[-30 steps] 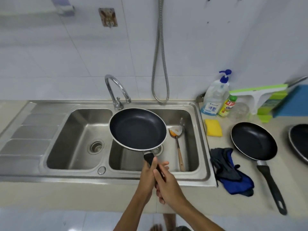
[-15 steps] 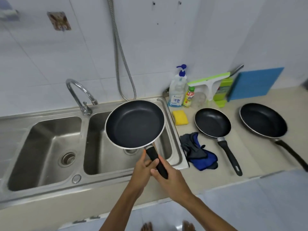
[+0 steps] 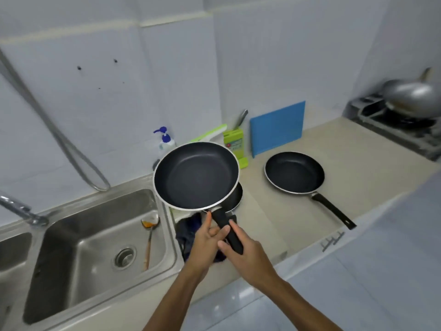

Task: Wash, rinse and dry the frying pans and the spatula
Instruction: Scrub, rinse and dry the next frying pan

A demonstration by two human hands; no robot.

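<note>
Above right hand point(image 3: 249, 258) grip: frying pan point(image 3: 196, 176)

A steel sink point(image 3: 71, 247) fills the lower left beneath a looped hose point(image 3: 59, 139), a pump bottle point(image 3: 165, 142), green box point(image 3: 234, 142) and blue board point(image 3: 278, 129) stand against the wall at centre, and a blurred wok point(image 3: 412, 96) sits on a stove point(image 3: 403, 131) at the upper right.

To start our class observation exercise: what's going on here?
A person holds a pan by its handle with the left hand and right hand, above the counter beside the sink. A second pan and a cloth lie under it, a third pan further right. The spatula lies in the sink.
</note>
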